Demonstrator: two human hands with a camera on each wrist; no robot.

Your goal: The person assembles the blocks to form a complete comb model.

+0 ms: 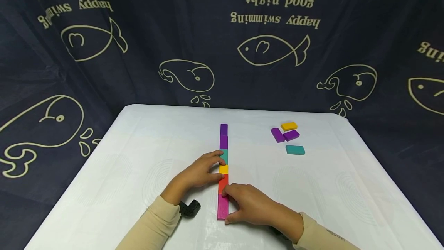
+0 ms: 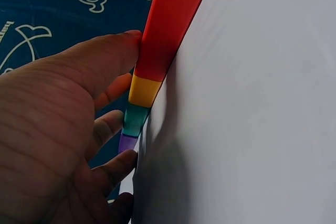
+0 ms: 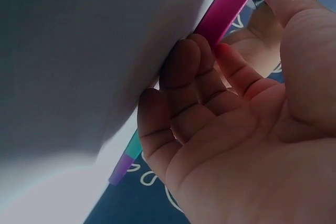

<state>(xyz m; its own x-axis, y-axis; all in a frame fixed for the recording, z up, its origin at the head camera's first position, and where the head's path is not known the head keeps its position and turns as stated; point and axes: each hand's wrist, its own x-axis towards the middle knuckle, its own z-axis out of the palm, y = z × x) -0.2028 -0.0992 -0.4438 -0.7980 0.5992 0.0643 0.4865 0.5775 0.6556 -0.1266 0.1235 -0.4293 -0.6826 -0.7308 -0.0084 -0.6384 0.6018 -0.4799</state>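
A straight row of coloured blocks runs away from me on the white table. From the near end come a magenta block point(image 1: 223, 206), a red block point(image 1: 223, 184), a yellow block point(image 1: 223, 169), a teal block point(image 1: 224, 156) and two purple blocks point(image 1: 223, 142). My left hand point(image 1: 201, 171) lies along the row's left side, its thumb touching the red block and its fingertips at the teal one. On the right side, my right hand point(image 1: 254, 205) touches the row, index finger near the red-magenta joint and thumb by the magenta block's near corner.
Apart from the row, at the table's back right, lie a yellow block point(image 1: 289, 126), two purple blocks point(image 1: 291, 135) and a teal block point(image 1: 295, 150). A dark cloth point(image 1: 222, 84) with fish and whale drawings hangs behind the white table point(image 1: 329, 188).
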